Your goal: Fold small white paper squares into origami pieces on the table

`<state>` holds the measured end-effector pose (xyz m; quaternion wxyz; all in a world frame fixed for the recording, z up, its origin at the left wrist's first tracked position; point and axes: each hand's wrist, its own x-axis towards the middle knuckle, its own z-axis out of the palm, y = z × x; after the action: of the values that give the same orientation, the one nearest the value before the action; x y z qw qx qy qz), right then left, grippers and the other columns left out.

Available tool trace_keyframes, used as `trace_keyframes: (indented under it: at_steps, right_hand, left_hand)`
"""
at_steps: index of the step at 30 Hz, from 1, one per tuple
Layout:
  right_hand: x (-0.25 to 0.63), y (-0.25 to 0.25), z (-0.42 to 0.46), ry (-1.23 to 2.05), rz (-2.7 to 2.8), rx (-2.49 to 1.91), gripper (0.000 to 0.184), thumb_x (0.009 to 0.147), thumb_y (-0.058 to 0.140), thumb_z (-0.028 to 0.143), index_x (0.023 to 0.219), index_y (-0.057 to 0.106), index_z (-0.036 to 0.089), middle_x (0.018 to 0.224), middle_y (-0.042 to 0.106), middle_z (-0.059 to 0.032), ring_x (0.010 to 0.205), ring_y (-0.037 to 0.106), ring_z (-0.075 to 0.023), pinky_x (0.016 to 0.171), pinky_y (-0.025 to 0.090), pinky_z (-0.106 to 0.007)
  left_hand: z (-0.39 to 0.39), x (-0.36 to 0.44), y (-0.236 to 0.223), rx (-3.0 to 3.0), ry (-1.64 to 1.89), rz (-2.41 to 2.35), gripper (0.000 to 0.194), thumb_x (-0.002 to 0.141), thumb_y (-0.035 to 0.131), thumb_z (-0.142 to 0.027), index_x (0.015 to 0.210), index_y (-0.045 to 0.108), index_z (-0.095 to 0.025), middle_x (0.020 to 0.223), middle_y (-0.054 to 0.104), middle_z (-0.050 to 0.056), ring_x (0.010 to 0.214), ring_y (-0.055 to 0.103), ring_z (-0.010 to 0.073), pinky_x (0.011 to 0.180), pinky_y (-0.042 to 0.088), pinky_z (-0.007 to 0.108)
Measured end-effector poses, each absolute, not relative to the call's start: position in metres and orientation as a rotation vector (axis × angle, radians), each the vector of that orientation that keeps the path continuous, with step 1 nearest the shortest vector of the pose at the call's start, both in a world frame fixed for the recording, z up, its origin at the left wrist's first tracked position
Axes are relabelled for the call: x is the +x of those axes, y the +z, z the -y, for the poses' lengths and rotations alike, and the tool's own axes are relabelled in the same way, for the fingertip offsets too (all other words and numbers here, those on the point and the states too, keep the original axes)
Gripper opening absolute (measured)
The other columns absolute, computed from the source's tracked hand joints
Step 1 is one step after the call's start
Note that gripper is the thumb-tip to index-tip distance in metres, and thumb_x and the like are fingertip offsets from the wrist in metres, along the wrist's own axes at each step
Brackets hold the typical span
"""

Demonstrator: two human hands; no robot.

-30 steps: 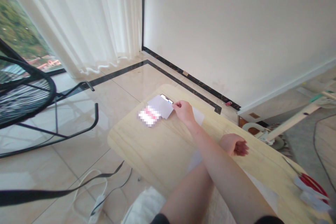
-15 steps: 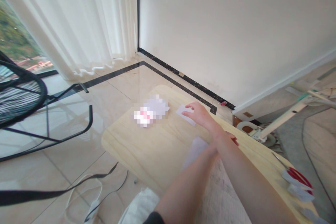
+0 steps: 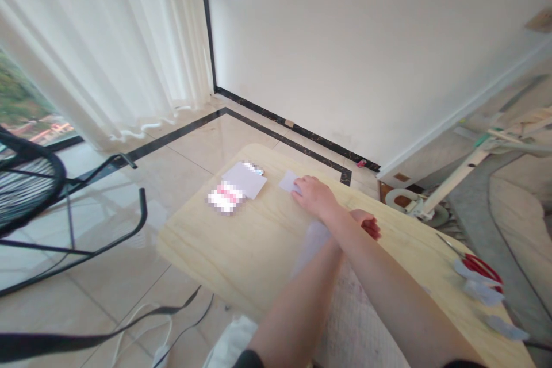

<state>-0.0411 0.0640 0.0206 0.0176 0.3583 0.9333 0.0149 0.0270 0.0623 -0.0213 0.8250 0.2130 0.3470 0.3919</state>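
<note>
My arms cross over a pale wooden table. My right hand, reaching to the far left, has its fingers closed down on the near right edge of a small piece of white paper. My left hand lies beyond the right forearm, partly hidden by it, with its fingers curled in. No object shows in it. Another pale sheet lies partly under the left forearm. Left of the right hand are a white paper square and a blurred-out white and pink item.
Red-handled scissors lie at the table's right edge among paper scraps. A black chair frame stands on the tiled floor at left. Cables and a power strip lie below. A white stand is beyond the right edge.
My right hand has come down onto the small paper, and its fingers have drawn together. The left hand stays behind the right forearm, fingers curled. The view has shifted slightly.
</note>
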Motion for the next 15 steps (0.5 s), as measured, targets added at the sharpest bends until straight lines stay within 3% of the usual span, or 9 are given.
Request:
trace_keyframes:
  at_steps: [5, 15]
  right_hand:
    - [-0.043, 0.019, -0.063, 0.139, -2.901, 1.084, 0.032, 0.09, 0.033, 0.028, 0.084, 0.063, 0.018, 0.088, 0.064, -0.009, 0.085, 0.057, -0.0202, 0.066, 0.036, -0.029]
    - [-0.043, 0.03, -0.062, 0.158, -2.93, 1.414, 0.024, 0.084, 0.041, 0.026, 0.084, 0.064, 0.019, 0.076, 0.067, -0.0076, 0.066, 0.057, -0.0178, 0.056, 0.03, -0.028]
  left_hand:
    - [-0.063, 0.026, -0.021, 0.357, 0.736, -0.737, 0.021, 0.074, 0.043, -0.017, 0.055, 0.051, -0.016, 0.052, 0.051, 0.001, 0.052, 0.05, 0.0129, 0.06, 0.041, 0.026]
    - [-0.057, 0.026, -0.026, 0.333, 0.801, -0.668, 0.016, 0.069, 0.049, -0.014, 0.053, 0.052, -0.016, 0.051, 0.053, 0.003, 0.049, 0.05, 0.0139, 0.054, 0.039, 0.027]
